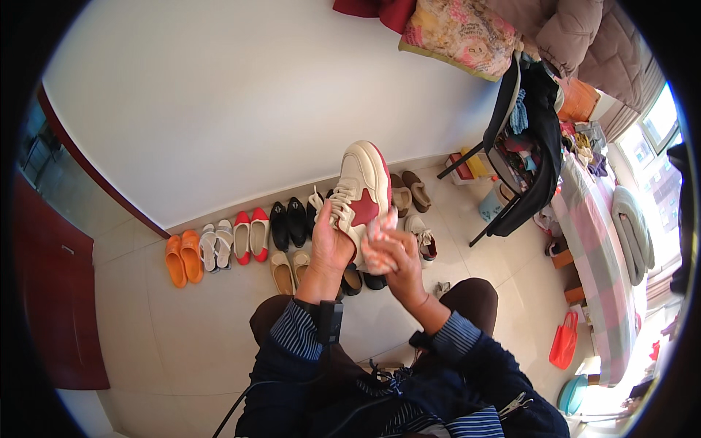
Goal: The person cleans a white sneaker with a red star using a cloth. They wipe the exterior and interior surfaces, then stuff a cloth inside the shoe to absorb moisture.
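A cream sneaker (361,173) with red side panels is held up in front of me, toe pointing away. My left hand (331,253) is closed around its heel end on the laced side. In my right hand (404,261) is a bunched white cloth (380,247) with an orange-pink pattern, somewhat blurred. The cloth is against or very close to the sneaker's side near the heel; exact contact cannot be made out. Behind the sneaker, part of the shoe row on the floor is hidden.
Along the wall stand orange clogs (183,258), white sandals (216,246), red-and-cream flats (251,236), black shoes (288,223) and brown slippers (416,191). Beige flats (282,272) are nearer. At right are a draped black chair (529,186), a bed (600,270) and a red bag (563,341).
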A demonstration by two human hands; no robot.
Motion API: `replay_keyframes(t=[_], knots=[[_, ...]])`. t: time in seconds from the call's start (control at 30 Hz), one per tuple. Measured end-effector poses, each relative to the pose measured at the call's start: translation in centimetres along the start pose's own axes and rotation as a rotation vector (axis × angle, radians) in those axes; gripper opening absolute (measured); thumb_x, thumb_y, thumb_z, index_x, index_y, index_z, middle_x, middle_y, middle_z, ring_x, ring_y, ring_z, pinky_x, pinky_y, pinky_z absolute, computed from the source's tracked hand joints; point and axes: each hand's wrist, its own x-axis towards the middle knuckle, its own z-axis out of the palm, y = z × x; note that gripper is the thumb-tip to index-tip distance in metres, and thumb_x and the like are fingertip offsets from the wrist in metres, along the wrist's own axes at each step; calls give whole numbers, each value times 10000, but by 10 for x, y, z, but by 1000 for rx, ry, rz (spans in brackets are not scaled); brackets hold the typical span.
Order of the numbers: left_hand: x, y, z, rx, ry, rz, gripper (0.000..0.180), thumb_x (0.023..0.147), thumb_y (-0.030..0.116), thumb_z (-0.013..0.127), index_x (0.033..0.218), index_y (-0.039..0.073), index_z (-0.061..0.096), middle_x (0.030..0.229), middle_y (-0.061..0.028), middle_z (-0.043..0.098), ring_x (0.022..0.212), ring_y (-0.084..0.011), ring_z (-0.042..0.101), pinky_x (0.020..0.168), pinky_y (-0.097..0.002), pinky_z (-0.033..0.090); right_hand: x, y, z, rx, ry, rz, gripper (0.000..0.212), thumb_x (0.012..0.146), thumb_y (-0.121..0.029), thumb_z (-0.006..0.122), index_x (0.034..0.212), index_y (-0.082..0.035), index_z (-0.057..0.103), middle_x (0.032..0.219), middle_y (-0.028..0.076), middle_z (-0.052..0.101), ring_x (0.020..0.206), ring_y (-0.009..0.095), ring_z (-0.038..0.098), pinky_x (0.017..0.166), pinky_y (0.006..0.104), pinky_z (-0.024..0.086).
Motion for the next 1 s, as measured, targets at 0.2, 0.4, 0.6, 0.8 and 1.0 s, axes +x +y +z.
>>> replay_keyframes(t=[0.2, 0.4, 0.6, 0.8, 1.0], knots=[[-2, -3, 0, 8, -37, -40, 514, 1095, 350, 324, 1463, 3, 412, 1453, -160, 518, 1353, -302, 488, 1175, -453, 360, 51, 16, -11, 18, 146, 39, 444, 747, 33, 717, 1171, -85, 659, 1127, 153, 598, 1048, 346, 597, 905, 399, 511], [2, -1, -2, -71, 33, 35, 502, 1095, 327, 336, 1459, -11, 412, 1473, -171, 502, 1351, -320, 491, 1176, -471, 362, -1, 9, 10, 23, -101, -39, 417, 715, 63, 714, 1099, -88, 653, 1141, 149, 584, 1115, 363, 579, 912, 424, 510], [-1, 11, -1, -131, 12, 56, 487, 1097, 309, 323, 1457, -7, 411, 1465, -174, 507, 1344, -319, 498, 1173, -469, 369, -24, -4, -7, 180, -233, -140, 340, 690, 18, 784, 993, -108, 696, 1040, 120, 617, 959, 303, 636, 794, 381, 542], [1, 4, -3, 15, 104, 89, 437, 1093, 288, 345, 1412, 20, 474, 1411, -145, 561, 1300, -290, 534, 1141, -455, 402, 25, -3, -2, -74, -99, -56, 378, 677, 1, 786, 1022, -102, 669, 1105, 138, 595, 1030, 327, 595, 834, 395, 515], [4, 18, -8, -148, 37, 126, 481, 1100, 313, 302, 1444, -3, 417, 1459, -173, 505, 1333, -316, 503, 1157, -467, 389, -36, 8, -8, 68, -255, -319, 345, 663, -39, 815, 968, -129, 681, 1014, 84, 641, 978, 305, 608, 842, 417, 486]])
